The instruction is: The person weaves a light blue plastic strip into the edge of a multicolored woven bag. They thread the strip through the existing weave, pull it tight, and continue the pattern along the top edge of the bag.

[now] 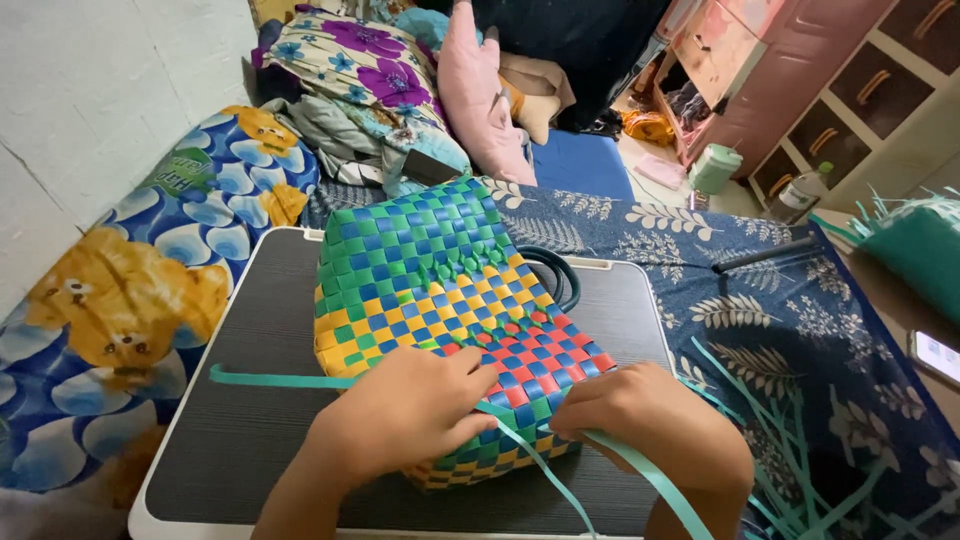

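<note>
A woven basket (440, 300) in green, blue, yellow and red checks lies on its side on a dark lap table (250, 400). My left hand (410, 410) presses flat on the basket's near end, over a teal plastic strip (270, 379) that runs out to the left. My right hand (640, 420) pinches another teal strip (650, 480) at the basket's lower right corner. A dark round handle (560, 275) shows behind the basket.
Loose teal strips (800, 450) lie on the blue leaf-print sheet to the right. A green woven piece (915, 250) and a phone (935, 355) sit at the far right. Pillows and bedding are piled behind; a cupboard and bottles stand at the back right.
</note>
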